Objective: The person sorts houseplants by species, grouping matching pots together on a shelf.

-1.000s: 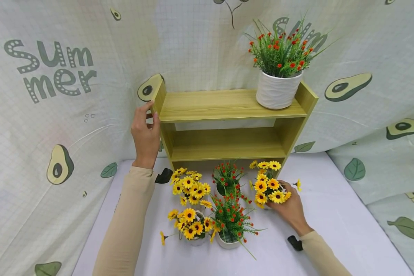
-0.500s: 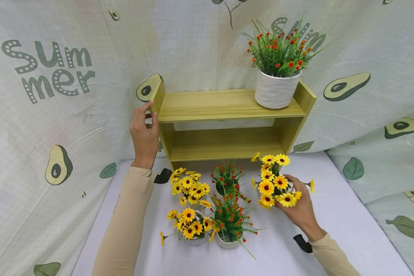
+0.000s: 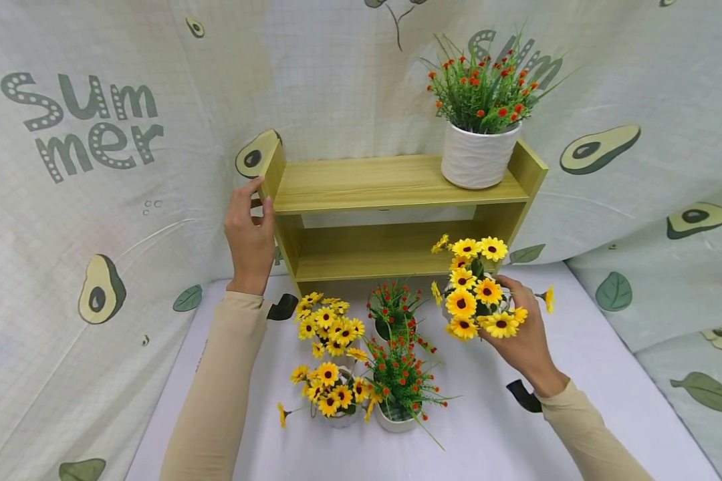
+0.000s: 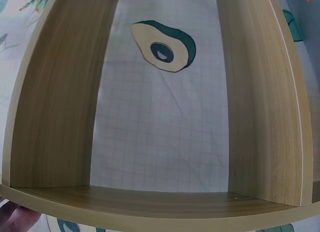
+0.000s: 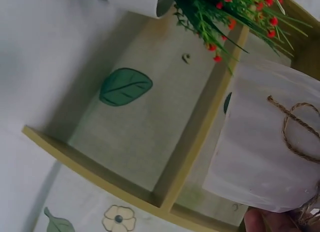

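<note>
My left hand (image 3: 249, 234) touches the outer left side of the wooden shelf (image 3: 361, 182), thumb and forefinger apart. In the left wrist view its fingers (image 4: 19, 217) show outside the side board. My right hand (image 3: 522, 334) holds a pot of yellow artificial sunflowers (image 3: 462, 302) in front of the lower shelf's right end, clear of the table. The right wrist view shows this whitish pot (image 5: 265, 142) with a twine bow, and only fingertips below it. The rest of the right hand's fingers are hidden by the flowers.
A white pot of red flowers (image 3: 480, 157) stands on the top board's right end. On the table (image 3: 469, 441) are two sunflower pots (image 3: 331, 327) at left and two red-flowered grass pots (image 3: 397, 384) beside them. A printed cloth (image 3: 126, 220) hangs behind.
My right hand has lifted the sunflower pot off the table, first slightly right, then up toward the lower shelf. My left hand stays at the shelf's side.
</note>
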